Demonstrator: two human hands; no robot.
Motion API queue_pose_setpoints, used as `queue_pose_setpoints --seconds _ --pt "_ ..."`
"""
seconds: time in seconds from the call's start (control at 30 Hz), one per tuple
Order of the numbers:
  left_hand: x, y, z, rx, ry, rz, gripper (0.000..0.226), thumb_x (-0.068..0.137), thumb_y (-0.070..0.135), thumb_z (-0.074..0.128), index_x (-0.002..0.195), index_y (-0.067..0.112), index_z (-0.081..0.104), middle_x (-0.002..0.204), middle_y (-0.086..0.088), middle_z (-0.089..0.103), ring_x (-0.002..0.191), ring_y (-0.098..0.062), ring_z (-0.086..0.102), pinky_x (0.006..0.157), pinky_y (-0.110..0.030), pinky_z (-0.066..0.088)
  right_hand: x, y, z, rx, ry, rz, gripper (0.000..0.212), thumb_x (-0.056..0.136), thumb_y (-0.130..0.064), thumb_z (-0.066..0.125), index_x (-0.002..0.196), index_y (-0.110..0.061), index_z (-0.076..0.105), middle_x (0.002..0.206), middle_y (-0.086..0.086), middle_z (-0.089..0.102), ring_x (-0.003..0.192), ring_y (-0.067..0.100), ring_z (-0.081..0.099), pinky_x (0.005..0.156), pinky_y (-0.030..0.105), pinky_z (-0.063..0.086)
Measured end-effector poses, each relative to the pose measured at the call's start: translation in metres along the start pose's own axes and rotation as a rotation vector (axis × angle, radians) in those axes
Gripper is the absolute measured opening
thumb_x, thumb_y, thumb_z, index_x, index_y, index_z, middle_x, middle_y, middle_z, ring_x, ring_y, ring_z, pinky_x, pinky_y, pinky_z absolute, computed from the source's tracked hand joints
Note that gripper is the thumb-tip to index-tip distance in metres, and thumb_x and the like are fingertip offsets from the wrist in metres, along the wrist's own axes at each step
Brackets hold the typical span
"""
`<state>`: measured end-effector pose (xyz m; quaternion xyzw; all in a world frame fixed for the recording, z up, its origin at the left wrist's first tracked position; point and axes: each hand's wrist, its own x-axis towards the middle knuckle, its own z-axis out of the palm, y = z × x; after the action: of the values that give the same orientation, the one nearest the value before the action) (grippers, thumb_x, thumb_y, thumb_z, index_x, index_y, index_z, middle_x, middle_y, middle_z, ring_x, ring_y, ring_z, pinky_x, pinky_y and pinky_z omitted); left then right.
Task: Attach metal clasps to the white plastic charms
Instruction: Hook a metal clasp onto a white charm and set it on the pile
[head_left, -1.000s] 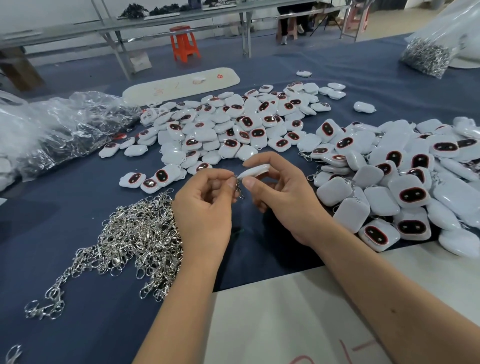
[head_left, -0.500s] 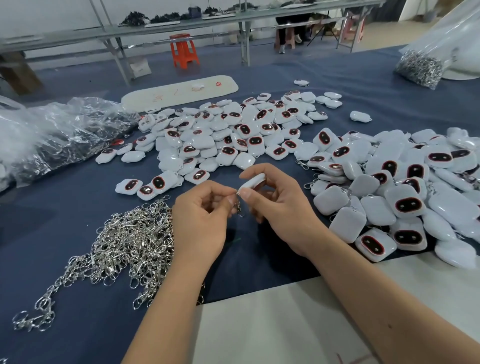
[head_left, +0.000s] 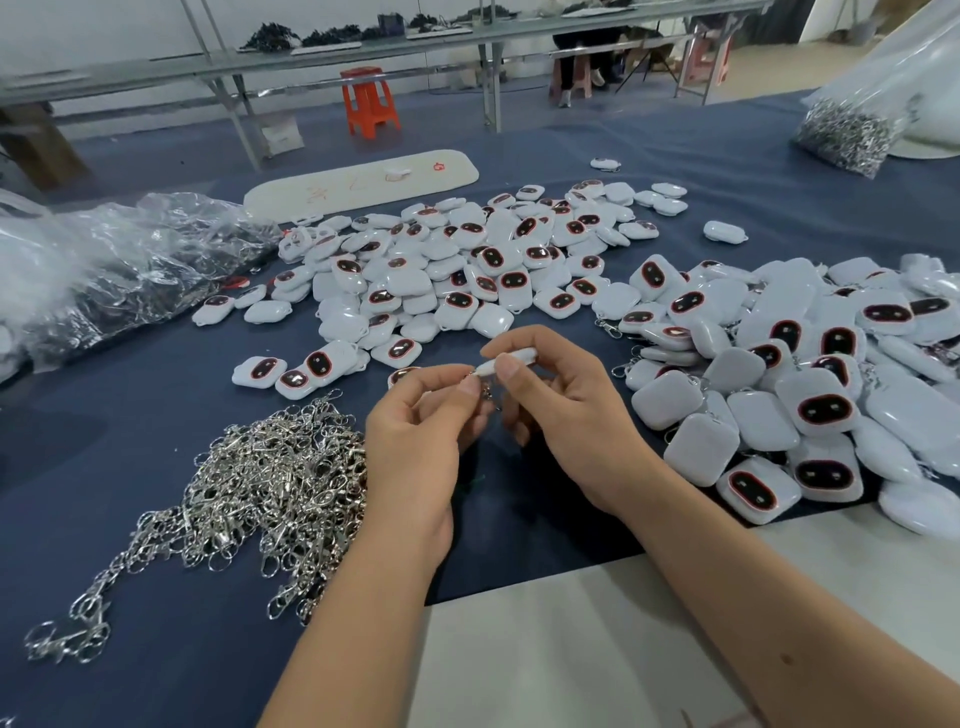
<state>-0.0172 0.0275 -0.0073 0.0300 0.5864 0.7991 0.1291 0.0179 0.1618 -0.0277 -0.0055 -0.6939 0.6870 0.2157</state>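
Workstation for fitting clasps to charms, head view. Two heaps of white plastic charms lie on the blue-covered bench (head_left: 130, 519). The heap at the right edge (head_left: 810, 395) shows metal loops and clips among its pieces, so these are judged finished; the heap toward the far middle (head_left: 467, 270) shows few or none and is judged still to be done. A tangle of loose metal clasps (head_left: 270, 478) lies near the left front, just beside the left wrist, and a clear bag of more clasps (head_left: 852, 130) stands at the far right corner. By the size of the two heaps the work is judged roughly half done, with ample clasps left.

The right hand (head_left: 566, 410) pinches one charm (head_left: 511, 361) edge-on between thumb and forefinger, above the bench's front middle. The left hand (head_left: 415, 431) has its thumb and forefinger closed on a small clasp (head_left: 485, 389) at the charm's near end; the other fingers curl loosely beneath. Whether the clasp is already hooked through the charm's eyelet cannot be told, as the fingertips hide the joint. Both forearms reach in from the front edge, wrists raised clear of the cloth.
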Motion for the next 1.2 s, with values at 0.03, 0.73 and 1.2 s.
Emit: queue_pose_setpoints --seconds 0.03,0.73,1.2 --pt "0.0 0.001 0.0 -0.029 -0.011 -0.028 0.009 0.094 0.001 0.067 0.094 0.009 0.072 0.078 -0.004 0.074 0.074 -0.013 0.07 0.071 -0.018 0.057 0.0 0.0 0.0 0.004 0.008 0.006 0.012 0.101 -0.028 0.061 0.106 -0.02 0.068 0.065 -0.001 0.058 0.055 0.011 0.053 0.052 0.028 0.049" --pt "0.011 0.002 -0.014 0.401 0.053 0.322 0.023 0.085 -0.004 0.075 0.079 0.019 0.075 0.073 0.0 0.075 0.068 -0.011 0.067 0.071 -0.026 0.056 0.0 0.002 0.001 -0.023 0.023 -0.029 0.008 0.1 -0.025 0.068 0.105 -0.023 0.073 0.06 -0.002 0.05 0.053 0.016 0.046 0.047 0.028 0.043" --pt "0.006 0.0 -0.004 0.095 0.006 0.103 0.012 0.094 0.001 0.067 0.103 0.009 0.072 0.082 -0.003 0.075 0.082 -0.016 0.07 0.083 -0.03 0.06 0.0 -0.002 0.001 0.018 0.047 -0.002 0.01 0.102 -0.025 0.066 0.107 -0.019 0.072 0.071 0.01 0.059 0.056 0.018 0.05 0.047 0.029 0.041"
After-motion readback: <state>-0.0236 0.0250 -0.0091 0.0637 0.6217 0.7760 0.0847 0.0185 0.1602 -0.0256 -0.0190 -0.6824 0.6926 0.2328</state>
